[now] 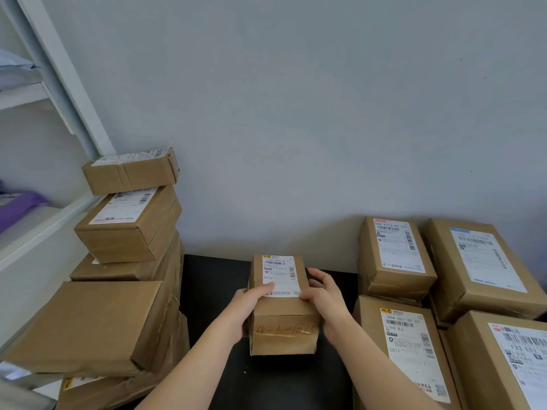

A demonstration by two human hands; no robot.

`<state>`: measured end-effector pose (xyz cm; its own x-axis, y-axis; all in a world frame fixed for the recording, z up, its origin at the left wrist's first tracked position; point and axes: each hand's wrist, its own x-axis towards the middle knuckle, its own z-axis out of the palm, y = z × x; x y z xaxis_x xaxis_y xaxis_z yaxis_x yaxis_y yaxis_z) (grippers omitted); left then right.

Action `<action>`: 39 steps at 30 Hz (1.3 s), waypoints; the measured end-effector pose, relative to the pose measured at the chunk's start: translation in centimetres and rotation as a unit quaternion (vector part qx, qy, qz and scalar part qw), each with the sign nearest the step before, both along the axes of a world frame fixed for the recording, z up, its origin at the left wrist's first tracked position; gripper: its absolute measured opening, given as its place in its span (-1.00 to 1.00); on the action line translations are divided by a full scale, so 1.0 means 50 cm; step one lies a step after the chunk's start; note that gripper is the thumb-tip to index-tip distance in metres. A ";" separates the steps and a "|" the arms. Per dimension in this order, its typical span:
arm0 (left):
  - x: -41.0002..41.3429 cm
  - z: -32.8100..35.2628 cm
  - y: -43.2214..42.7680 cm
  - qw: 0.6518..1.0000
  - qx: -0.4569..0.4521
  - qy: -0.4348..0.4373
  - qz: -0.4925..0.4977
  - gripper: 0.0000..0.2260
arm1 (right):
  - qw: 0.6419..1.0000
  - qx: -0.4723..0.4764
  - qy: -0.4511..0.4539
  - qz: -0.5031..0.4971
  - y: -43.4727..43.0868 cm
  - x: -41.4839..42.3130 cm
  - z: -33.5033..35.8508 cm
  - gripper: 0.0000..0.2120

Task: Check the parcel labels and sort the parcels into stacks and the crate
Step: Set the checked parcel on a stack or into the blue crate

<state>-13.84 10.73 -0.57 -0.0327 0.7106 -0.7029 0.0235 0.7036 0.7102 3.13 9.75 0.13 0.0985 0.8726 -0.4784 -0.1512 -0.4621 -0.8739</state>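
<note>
A small brown cardboard parcel (282, 313) with a white label (281, 275) on top and red handwriting on its near side is held over the black table (213, 291). My left hand (250, 301) grips its left side, thumb lying on the label's lower edge. My right hand (324, 294) grips its right side, fingers curled over the top edge. A tall stack of brown parcels (127, 232) rises at the left. Several labelled parcels (396, 258) lie at the right. No crate is in view.
A white shelf unit (53, 119) stands at the far left with purple and pale bags on its shelves. A grey wall (296, 113) closes the table's far side. A large unlabelled box (88, 327) tilts at the base of the left stack.
</note>
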 end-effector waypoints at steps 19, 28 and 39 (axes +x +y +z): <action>0.026 0.213 -0.047 0.957 0.258 -0.118 0.058 -0.54 | 0.991 0.103 0.073 0.045 -0.032 0.023 0.171 -0.56; 0.097 0.291 -0.094 0.940 0.290 -0.174 -0.035 -0.60 | 0.987 0.131 0.053 -0.075 -0.144 0.084 0.265 -0.60; 0.265 0.365 -0.184 0.923 0.318 -0.197 -0.095 -0.60 | 0.968 0.170 0.035 -0.179 -0.280 0.227 0.352 -0.65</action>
<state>-0.59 1.55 17.69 0.3032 0.9502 -0.0727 -0.2451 0.1515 0.9576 14.47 -4.25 17.71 0.4023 0.8966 -0.1851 -0.3129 -0.0553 -0.9482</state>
